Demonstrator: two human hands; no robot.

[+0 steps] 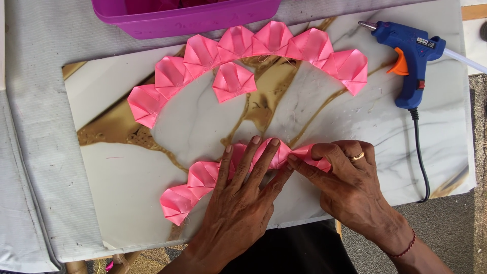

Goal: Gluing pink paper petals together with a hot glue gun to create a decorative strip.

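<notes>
I'm pressing my left hand [243, 193] flat, fingers spread, on the near petal chain [203, 177] at the marble board's [355, 127] front edge. My right hand [345, 177] is pinching the end petal [309, 155] between thumb and fingers. I'm judging steady, even pressure best, edges aligned. Glue gun [411, 56] is lying well right.

A short row of pink ribbon petals [203, 177] lies flat near the front edge of the bench. The petals are folded to points and joined side by side in a gentle curve. Its left end points toward the front left corner. Its right end is a loose folded petal [309, 155], lifted a little.
</notes>
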